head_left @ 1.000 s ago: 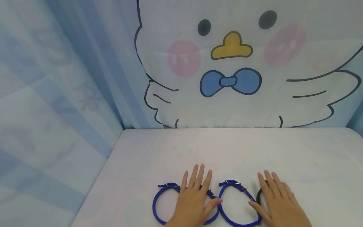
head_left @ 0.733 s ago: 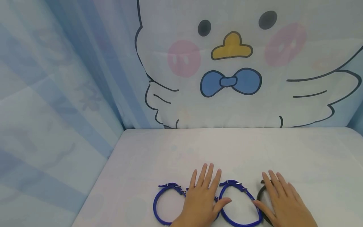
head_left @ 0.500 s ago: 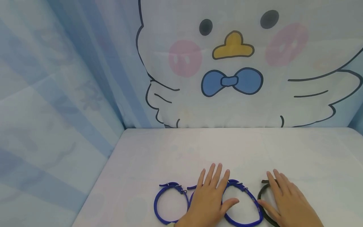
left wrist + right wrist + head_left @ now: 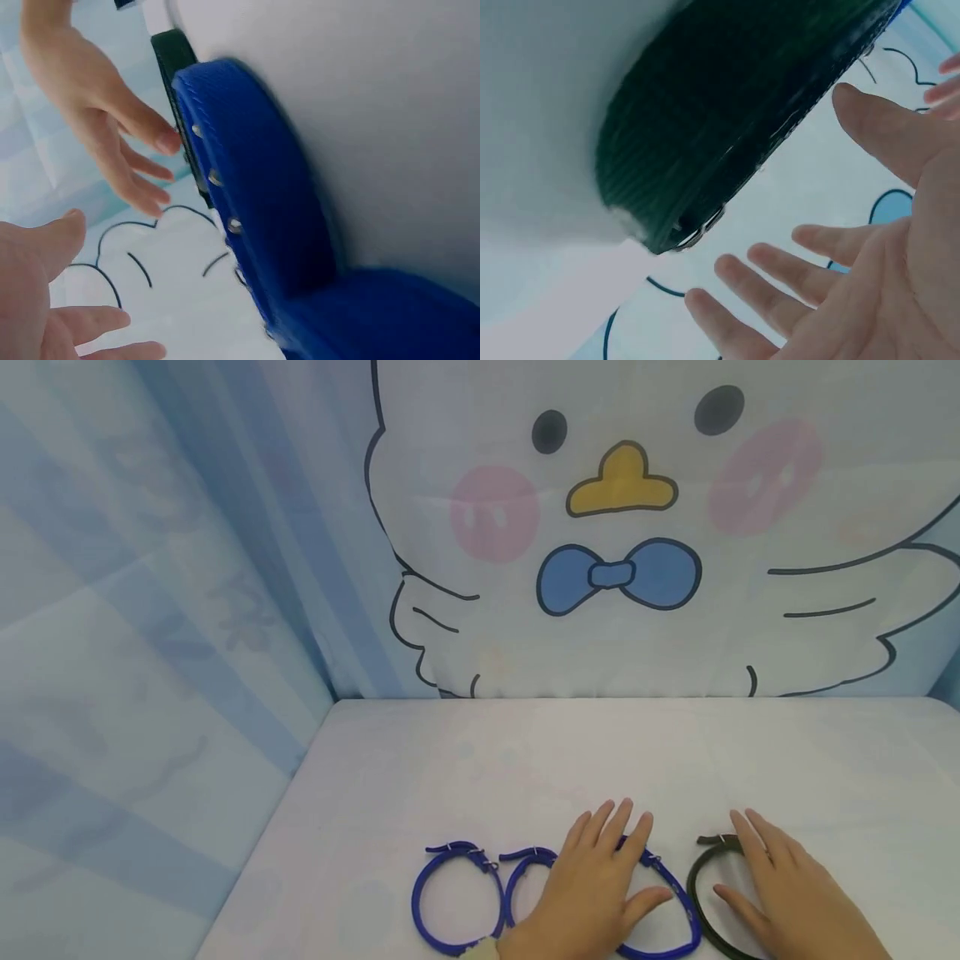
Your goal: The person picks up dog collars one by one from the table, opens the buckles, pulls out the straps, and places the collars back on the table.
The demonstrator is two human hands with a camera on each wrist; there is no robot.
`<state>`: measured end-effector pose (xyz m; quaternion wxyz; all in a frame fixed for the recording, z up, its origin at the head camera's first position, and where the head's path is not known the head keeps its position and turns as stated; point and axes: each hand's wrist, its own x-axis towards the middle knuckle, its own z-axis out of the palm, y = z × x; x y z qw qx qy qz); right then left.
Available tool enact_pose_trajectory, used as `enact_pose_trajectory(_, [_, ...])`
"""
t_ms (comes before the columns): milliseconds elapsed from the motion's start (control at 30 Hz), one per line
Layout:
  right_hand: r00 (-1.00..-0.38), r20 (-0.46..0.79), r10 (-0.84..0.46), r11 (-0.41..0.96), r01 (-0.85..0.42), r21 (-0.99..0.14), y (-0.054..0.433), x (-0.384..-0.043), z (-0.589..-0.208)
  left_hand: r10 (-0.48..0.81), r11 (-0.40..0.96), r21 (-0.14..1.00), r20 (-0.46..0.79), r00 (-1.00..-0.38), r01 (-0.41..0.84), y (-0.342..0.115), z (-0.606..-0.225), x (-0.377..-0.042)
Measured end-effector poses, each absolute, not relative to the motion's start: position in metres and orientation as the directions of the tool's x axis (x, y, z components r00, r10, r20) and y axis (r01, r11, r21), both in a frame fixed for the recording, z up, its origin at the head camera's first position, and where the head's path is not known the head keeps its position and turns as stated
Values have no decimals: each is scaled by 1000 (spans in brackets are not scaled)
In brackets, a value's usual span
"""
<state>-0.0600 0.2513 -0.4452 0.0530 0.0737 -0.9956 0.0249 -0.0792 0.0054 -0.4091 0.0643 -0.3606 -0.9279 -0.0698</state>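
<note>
In the head view, three blue buckled collars and one dark green collar lie in a row. My left hand (image 4: 592,893), fingers spread, is over the right blue collar (image 4: 686,902) and partly covers the middle blue collar (image 4: 510,893). The left blue collar (image 4: 416,902) is in full sight. My right hand (image 4: 806,902), palm down, hides the right part of the dark green collar (image 4: 692,885). From the right wrist view, my extended fingers (image 4: 765,300) are apart from the green band. Neither hand grips anything.
The collars lie on a white table (image 4: 420,768). Behind it hangs a cloth (image 4: 600,660) printed with a cartoon bird, and a blue and white curtain (image 4: 135,693) stands at the left.
Both hands have slid rightward above the collars, the left hand farther. The middle blue collar and the green collar now show more, while the right blue collar is more covered.
</note>
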Motion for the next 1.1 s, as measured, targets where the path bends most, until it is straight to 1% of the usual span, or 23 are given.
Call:
enact_pose_trajectory(133, [-989,60,-135,990,-137,-37,258,-62,-449,683,707,62,202,-702,705,15,-407,-78])
enact_pose_trajectory(233, [-993,32,-117,992,-118,-42,262,-63,-451,689,700,48,217,-691,713,21,-407,-79])
enact_pose_trajectory(400, [-994,35,-107,993,-108,-48,270,-66,-451,680,709,28,241,-693,705,31,-411,-82])
enact_pose_trajectory(633, [-994,8,-108,992,-108,-66,280,-67,-451,668,708,72,254,-700,702,43,-414,-89])
enact_pose_trajectory(767, [-994,-7,-109,991,-108,-79,282,-69,-451,671,698,77,275,-688,712,52,-411,-93])
enact_pose_trajectory(1100, [-993,-28,-118,989,-115,-90,286,-71,-447,684,695,57,255,-684,716,74,-413,-99])
